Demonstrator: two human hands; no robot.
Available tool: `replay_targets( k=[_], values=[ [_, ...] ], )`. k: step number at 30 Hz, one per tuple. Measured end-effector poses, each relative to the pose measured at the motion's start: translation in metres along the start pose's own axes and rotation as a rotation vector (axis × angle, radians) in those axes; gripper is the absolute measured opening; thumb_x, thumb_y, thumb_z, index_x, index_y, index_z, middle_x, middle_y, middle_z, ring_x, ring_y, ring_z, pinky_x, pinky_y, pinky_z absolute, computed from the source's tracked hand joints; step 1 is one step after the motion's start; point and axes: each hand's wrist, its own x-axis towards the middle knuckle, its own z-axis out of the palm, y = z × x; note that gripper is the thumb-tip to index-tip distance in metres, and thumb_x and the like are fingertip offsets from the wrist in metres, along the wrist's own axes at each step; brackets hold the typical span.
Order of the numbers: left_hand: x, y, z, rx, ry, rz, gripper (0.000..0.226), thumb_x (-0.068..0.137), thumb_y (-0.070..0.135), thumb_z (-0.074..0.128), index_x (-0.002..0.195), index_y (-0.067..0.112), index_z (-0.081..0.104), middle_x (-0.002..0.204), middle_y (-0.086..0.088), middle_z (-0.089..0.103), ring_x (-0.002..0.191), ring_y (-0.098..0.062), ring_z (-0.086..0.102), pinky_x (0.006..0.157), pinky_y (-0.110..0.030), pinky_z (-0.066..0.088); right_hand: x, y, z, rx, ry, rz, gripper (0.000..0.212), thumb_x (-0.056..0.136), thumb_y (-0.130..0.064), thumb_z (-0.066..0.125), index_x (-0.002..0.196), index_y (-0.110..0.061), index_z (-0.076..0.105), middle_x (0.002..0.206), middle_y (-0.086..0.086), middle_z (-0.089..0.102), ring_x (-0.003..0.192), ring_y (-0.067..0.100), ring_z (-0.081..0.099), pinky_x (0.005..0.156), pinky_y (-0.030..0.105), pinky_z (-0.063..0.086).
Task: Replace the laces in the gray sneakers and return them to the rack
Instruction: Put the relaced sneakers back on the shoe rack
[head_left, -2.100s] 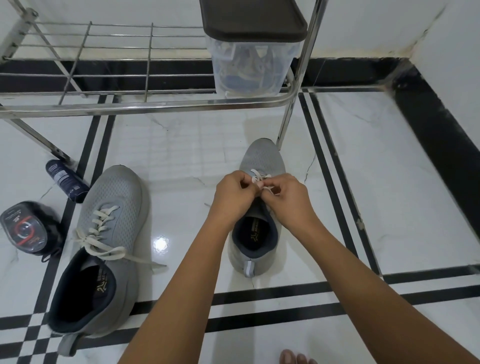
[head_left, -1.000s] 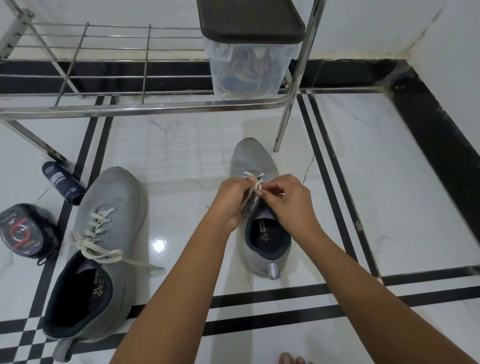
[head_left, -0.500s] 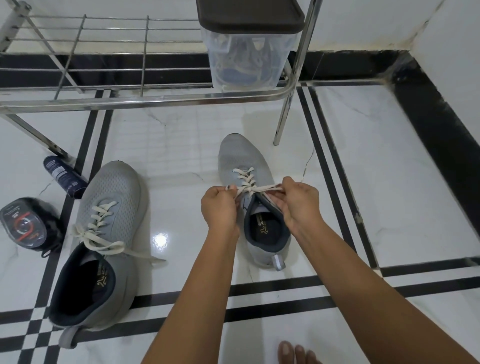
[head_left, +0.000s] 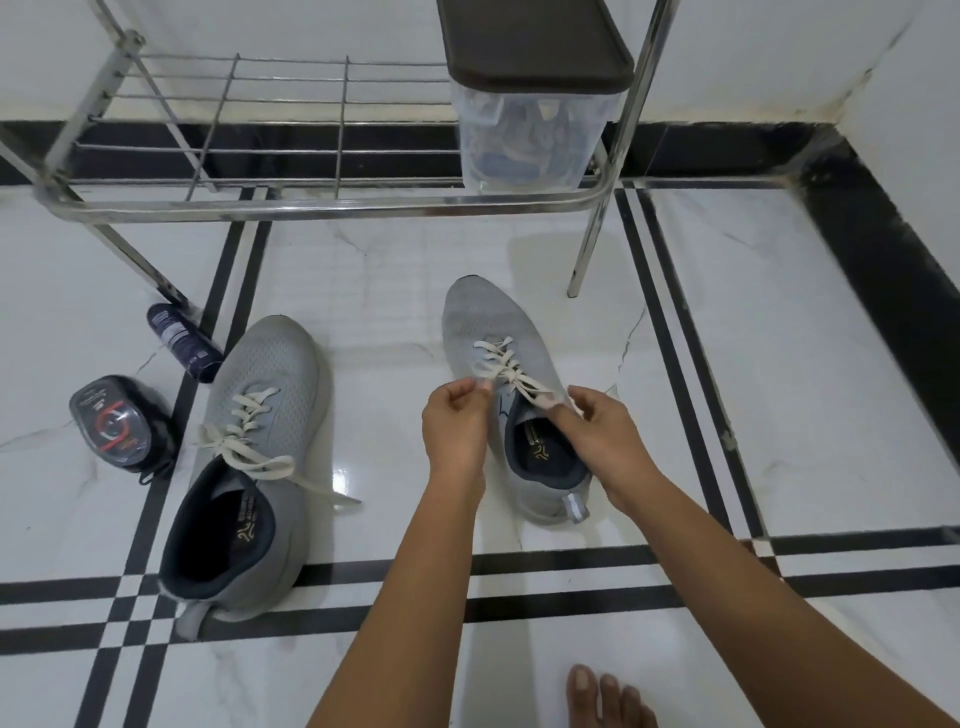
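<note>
Both hands on the right sneaker's lace

Now the right gray sneaker (head_left: 498, 332) sits on the marble floor (head_left: 779, 364), its cream lace (head_left: 501, 364) pinched at one end by the left hand (head_left: 454, 431) and at the other by the right hand (head_left: 597, 436). Beside it lies the left gray sneaker (head_left: 260, 395), laced. Behind stands the steel rack (head_left: 311, 205) holding a clear lidded box (head_left: 530, 135); a dark can (head_left: 182, 343) lies left.

We see bright, even light, glare on the floor (head_left: 340, 475), curved edges, and maybe slight blur on the hands.
</note>
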Motion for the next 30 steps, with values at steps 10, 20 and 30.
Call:
replay_targets(
  k=[10,20,30],
  values=[
    [-0.042,-0.017,-0.004,0.039,-0.027,0.083,0.023,0.094,0.026,0.054,0.114,0.022,0.062,0.104,0.008,0.062,0.097,-0.009,0.056,0.082,-0.018,0.044,-0.031,0.007,0.017,0.11,0.162,0.066,0.017,0.089,-0.024,0.062,0.091,-0.007,0.065,0.09,0.012,0.068,0.078,0.018,0.061,0.062,0.019,0.046],
    [-0.029,-0.019,-0.048,-0.104,0.145,0.017,0.034,0.094,0.022,0.053,0.128,0.02,0.056,0.134,0.004,0.053,0.125,-0.011,0.048,0.104,-0.027,0.041,-0.044,-0.014,0.069,0.173,-0.007,0.043,0.012,0.086,-0.014,0.065,0.097,-0.014,0.068,0.092,0.004,0.071,0.086,0.013,0.067,0.075,0.018,0.051],
    [-0.051,0.018,-0.086,0.061,0.218,-0.003,0.033,0.092,0.028,0.057,0.124,0.025,0.056,0.127,0.005,0.058,0.12,-0.006,0.052,0.104,-0.026,0.042,-0.061,-0.039,0.111,0.315,0.084,0.423,0.027,0.086,-0.015,0.064,0.111,-0.005,0.062,0.104,0.01,0.067,0.087,0.018,0.061,0.067,0.019,0.05]
  ],
)
